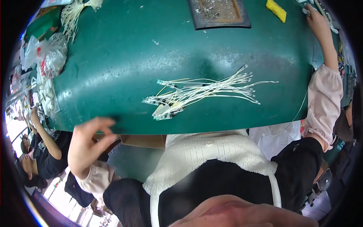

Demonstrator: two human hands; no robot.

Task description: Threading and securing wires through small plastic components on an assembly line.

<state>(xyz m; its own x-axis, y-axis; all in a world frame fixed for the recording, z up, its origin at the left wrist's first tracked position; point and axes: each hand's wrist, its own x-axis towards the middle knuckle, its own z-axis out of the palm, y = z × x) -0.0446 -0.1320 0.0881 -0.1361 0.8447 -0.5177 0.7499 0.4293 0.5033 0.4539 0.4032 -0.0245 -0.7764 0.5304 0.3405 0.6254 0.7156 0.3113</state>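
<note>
My left hand hovers at the near left edge of the green table, fingers bent and thumb apart, with nothing visible between them. At the far right my right arm is stretched out, and my right hand is closed by a small pale thing too small to make out. Between my hands lies a bundle of thin white wires, their free ends fanned out to the right. Small circuit boards sit at its left end.
A dark tray with small bits in it lies at the far middle, beside a yellow sponge-like piece. More wires and clear plastic bags line the left. A co-worker's arm reaches in at the left.
</note>
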